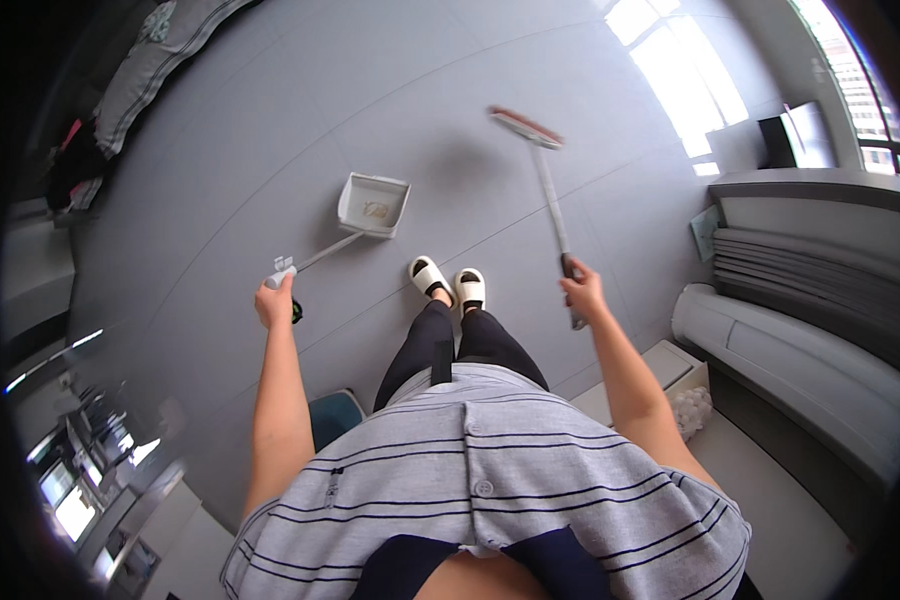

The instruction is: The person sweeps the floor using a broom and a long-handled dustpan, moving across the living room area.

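Dustpan (370,192) occupies left hand (275,302), broom (552,196) the right (584,290); shirt mark (335,487) illegible.

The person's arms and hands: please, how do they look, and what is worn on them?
The left sleeve and right sleeve are short, light grey with dark stripes. Below them, the left arm and right arm are bare. Neither left hand nor right hand wears a glove. A small black round item with some green, perhaps a watch, shows at the left wrist.
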`<state>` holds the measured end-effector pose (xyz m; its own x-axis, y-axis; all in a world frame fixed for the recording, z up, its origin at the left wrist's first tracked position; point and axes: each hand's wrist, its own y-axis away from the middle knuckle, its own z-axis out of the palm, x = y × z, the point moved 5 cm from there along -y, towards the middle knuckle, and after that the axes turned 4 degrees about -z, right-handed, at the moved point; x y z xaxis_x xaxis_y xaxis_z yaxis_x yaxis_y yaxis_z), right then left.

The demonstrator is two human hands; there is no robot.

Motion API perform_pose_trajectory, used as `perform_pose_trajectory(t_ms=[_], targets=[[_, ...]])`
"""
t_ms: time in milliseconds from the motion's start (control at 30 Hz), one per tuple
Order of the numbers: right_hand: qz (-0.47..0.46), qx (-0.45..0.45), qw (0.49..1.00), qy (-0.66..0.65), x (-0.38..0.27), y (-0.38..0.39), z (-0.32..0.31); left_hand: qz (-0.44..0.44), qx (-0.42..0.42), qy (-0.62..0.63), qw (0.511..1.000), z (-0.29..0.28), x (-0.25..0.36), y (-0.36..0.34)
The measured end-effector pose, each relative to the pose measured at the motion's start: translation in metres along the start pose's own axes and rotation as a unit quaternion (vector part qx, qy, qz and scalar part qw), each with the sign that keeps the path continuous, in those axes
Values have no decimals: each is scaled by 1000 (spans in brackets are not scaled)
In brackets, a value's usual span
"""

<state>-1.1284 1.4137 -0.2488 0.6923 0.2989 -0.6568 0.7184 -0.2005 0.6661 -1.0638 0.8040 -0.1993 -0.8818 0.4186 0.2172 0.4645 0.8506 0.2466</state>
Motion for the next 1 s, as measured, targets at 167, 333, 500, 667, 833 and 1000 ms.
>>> perform_pose_trajectory(t_ms=[167,333,500,667,833,1000], targets=[[50,71,988,-124,29,-54,-60,-30,7,32,999,-4,-48,14],[109,107,963,-222,52,-69,-57,-16,45,36,998,-25,-86,6],[155,105,942,-278,64,-49,-1,20,-3,66,998,-28,-114,-7],[146,30,967,-206,33,17,128,36,-10,3,999,-44,-119,-48],[140,-46,979,-138,20,94,270,52,-81,-32,995,-63,-140,-102],[59,-131,989,20,-6,156,361,143,-137,-53,979,-79,-126,-149]])
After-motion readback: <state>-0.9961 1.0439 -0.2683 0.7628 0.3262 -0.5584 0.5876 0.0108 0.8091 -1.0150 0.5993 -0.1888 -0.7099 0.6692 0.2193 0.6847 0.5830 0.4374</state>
